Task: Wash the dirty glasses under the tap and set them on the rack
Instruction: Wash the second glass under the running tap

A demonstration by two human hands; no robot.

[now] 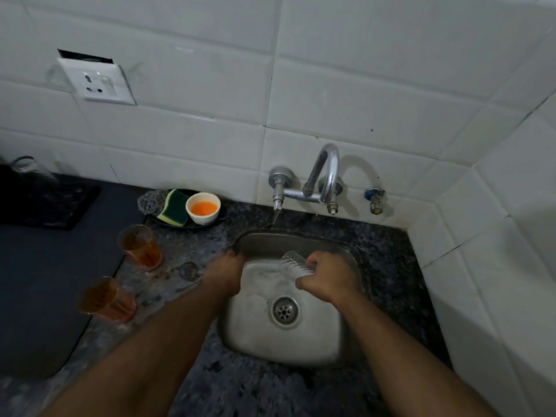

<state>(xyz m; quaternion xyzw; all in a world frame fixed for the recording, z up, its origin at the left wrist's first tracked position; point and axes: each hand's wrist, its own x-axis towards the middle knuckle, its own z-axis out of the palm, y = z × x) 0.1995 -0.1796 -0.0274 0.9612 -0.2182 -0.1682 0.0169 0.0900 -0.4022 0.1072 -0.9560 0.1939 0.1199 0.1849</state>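
Two bare forearms reach up from six o'clock into the steel sink (pixel 282 341), its drain at the centre of the basin and a sheen of water across the floor. Right hand (pixel 326 279) curls round a clear, textured glass (pixel 293 263), tipped on its side over the basin with the mouth toward ten o'clock; nothing coloured shows inside it. Left hand (pixel 225 273) rests at the sink's nine o'clock rim, fingers bent down over the edge, and whether they grip anything I cannot tell. Up at twelve o'clock the chrome tap (pixel 325 176) juts from the white tiles. Over at nine o'clock on the speckled counter (pixel 270 392) stand two dirty glasses, well apart from the sink: the farther glass (pixel 140 246) upright and roughly half full of amber liquid, the nearer glass (pixel 103 299) blurred, also amber inside. At eleven o'clock a dark tray holds a green-and-yellow sponge (pixel 175 207) beside a small white bowl (pixel 203 208) of orange liquid. No readable writing anywhere.
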